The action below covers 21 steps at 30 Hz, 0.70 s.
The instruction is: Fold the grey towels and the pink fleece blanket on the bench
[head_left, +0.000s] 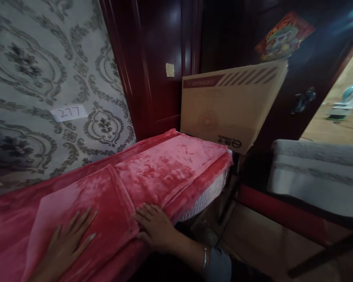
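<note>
A red-pink plush blanket (167, 168) lies on a long narrow surface, partly folded over, with one folded panel (106, 196) overlapping the rest. My left hand (67, 243) rests flat on that panel, fingers spread. At the panel's right edge, near its corner, my right hand (157, 229) presses down with slightly bent fingers and its thumb apart from them. Neither hand visibly pinches the cloth. A bracelet circles my right wrist. Beneath the blanket's right edge, a striped pale cloth (207, 197) hangs out.
A large cardboard box (223, 105) stands beyond the blanket's far end, against dark red doors (155, 51). To the right is a chair (276, 211) with a grey-white cloth (317, 176) over it. Patterned wallpaper (26, 74) carries a paper label (70, 112) reading 277.
</note>
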### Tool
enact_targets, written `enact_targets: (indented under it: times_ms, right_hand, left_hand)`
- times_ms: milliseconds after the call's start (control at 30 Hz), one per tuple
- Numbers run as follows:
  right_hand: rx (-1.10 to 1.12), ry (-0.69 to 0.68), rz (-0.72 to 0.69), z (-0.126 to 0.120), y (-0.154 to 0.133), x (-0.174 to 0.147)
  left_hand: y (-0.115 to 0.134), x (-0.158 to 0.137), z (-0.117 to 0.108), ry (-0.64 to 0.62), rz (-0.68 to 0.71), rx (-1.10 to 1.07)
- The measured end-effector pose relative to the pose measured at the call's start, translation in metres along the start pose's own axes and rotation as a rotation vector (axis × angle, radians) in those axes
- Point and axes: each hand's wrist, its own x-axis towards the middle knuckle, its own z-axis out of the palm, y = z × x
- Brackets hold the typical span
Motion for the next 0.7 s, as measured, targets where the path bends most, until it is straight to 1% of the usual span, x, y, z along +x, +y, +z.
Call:
enact_targets:
  times_ms: [100, 167, 233, 267, 367, 433, 533, 633, 700]
  right_hand:
    - [0.018, 0.010, 0.003, -0.009, -0.001, 0.004]
    - [0.041, 0.034, 0.008, -0.017, -0.005, 0.010]
    - [0.062, 0.032, 0.035, -0.025, -0.012, 0.018]
    - [0.067, 0.017, 0.057, -0.027, -0.016, 0.021]
    - [0.056, -0.031, 0.123, -0.027, -0.027, 0.026]
    - [0.041, -0.043, 0.142, -0.022, -0.032, 0.027]
    - [0.043, -0.057, 0.163, -0.012, -0.033, 0.028]
    - [0.065, -0.061, 0.175, -0.001, -0.031, 0.029]
    - [0.077, -0.039, 0.165, 0.006, -0.027, 0.028]
  left_hand:
    - [-0.003, 0.008, 0.000, 0.049, -0.016, -0.073]
    - [0.002, 0.019, -0.008, 0.059, 0.029, -0.146]
    - [0.015, 0.035, -0.023, 0.026, 0.106, -0.219]
    - [0.023, 0.045, -0.033, 0.011, 0.118, -0.238]
    - [0.048, 0.079, -0.060, -0.049, 0.074, -0.235]
    - [0.057, 0.105, -0.069, -0.153, 0.016, -0.199]
    - [0.058, 0.136, -0.066, -0.198, -0.067, -0.179]
    - [0.054, 0.157, -0.052, -0.212, -0.146, -0.168]
    - [0.052, 0.167, -0.041, -0.206, -0.201, -0.166]
